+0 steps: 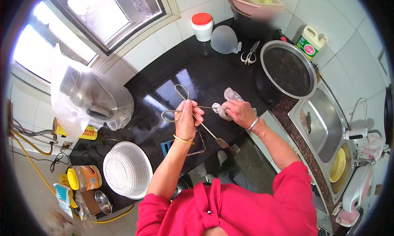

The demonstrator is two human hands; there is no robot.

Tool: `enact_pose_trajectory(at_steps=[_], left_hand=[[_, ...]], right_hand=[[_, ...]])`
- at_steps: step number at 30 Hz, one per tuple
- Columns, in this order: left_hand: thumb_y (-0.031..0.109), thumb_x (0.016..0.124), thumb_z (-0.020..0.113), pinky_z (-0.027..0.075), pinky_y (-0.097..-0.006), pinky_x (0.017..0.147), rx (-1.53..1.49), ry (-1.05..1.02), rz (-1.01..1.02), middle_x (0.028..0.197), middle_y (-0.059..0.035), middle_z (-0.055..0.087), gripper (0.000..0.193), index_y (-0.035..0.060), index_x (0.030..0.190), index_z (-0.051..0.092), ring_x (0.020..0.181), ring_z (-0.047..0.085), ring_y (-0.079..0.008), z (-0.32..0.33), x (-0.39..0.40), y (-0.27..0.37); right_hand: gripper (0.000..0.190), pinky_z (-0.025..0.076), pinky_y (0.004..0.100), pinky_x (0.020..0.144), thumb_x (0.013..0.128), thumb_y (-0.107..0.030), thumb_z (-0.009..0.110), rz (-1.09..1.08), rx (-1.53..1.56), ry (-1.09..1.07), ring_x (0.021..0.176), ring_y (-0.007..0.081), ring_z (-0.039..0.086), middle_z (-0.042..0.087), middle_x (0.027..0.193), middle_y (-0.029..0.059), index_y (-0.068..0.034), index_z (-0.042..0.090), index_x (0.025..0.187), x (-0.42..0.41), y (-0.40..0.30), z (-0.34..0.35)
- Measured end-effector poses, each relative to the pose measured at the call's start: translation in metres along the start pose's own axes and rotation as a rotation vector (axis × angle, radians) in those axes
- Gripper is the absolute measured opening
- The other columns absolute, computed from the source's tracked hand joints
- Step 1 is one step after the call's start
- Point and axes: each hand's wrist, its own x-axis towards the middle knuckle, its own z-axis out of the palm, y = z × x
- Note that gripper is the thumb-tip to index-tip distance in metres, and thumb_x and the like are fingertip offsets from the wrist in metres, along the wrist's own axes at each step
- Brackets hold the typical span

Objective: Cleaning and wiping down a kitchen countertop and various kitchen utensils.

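Observation:
Above the black countertop, my left hand point(186, 117) grips a pair of long metal tongs point(181, 92) near the pivot. Two looped handles stick out to the upper left of that hand. One arm of the tongs runs down to the right and ends in a flat tip point(222, 143). The other arm reaches across to my right hand point(240, 113), which pinches a crumpled whitish cloth point(233, 94) around its end. That end is hidden in the cloth.
A white plastic basket point(126, 171) stands at the lower left, a plastic-wrapped item point(92, 97) beyond it. Scissors point(249, 53), a clear scoop point(224, 40) and a red-lidded jar point(202, 26) lie at the back. A large metal-rimmed pan point(287, 69) stands beside the steel sink point(323, 125).

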Motion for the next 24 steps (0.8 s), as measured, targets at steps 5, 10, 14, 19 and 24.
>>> enact_pose_trajectory(at_steps=[5,10,14,19,24], left_hand=[[0.024,0.096,0.042,0.032,-0.0188,0.036,0.073,-0.019,-0.001,0.063,-0.0043,0.057,0.022,0.0070,0.087,0.052,0.043,0.048,-0.0078,-0.004,-0.015,0.016],[0.027,0.096,0.041,0.032,-0.0186,0.036,0.349,-0.013,0.159,0.060,-0.0046,0.056,0.026,0.0073,0.084,0.051,0.043,0.048,-0.0074,-0.033,-0.017,0.076],[0.028,0.097,0.041,0.034,-0.0196,0.037,0.200,0.085,0.276,0.064,-0.0063,0.057,0.024,0.0062,0.088,0.048,0.044,0.051,-0.0087,-0.033,-0.003,0.075],[0.027,0.098,0.037,0.041,-0.0211,0.039,0.130,0.216,0.381,0.066,-0.0097,0.058,0.026,0.0033,0.091,0.045,0.047,0.056,-0.0124,-0.020,0.025,0.021],[0.028,0.096,0.039,0.039,-0.0212,0.041,0.101,0.172,0.322,0.066,-0.0091,0.058,0.025,0.0056,0.089,0.045,0.047,0.054,-0.0127,0.019,0.029,-0.004]], right_hand=[[0.014,0.047,0.0399,0.065,0.080,-0.007,0.054,-0.129,0.015,0.017,0.076,0.0319,0.059,0.057,0.080,0.0126,-0.008,0.055,0.095,-0.002,0.005,0.002],[0.011,0.047,0.0361,0.063,0.084,-0.009,0.053,0.100,0.028,0.038,0.070,0.0271,0.059,0.060,0.079,0.0111,-0.005,0.058,0.092,-0.036,0.056,-0.012],[0.019,0.041,0.0178,0.059,0.090,-0.021,0.057,0.541,0.752,0.004,0.068,0.0015,0.049,0.057,0.073,-0.0051,-0.003,0.063,0.094,-0.029,0.037,-0.031],[0.021,0.046,0.0224,0.066,0.083,-0.016,0.064,0.428,1.024,-0.089,0.074,0.0055,0.054,0.059,0.086,-0.0023,-0.002,0.062,0.099,-0.001,-0.006,-0.029],[0.019,0.044,0.0369,0.068,0.070,-0.002,0.064,0.027,0.301,0.092,0.079,0.0331,0.054,0.053,0.081,0.0139,0.000,0.054,0.086,0.003,-0.017,0.027]])
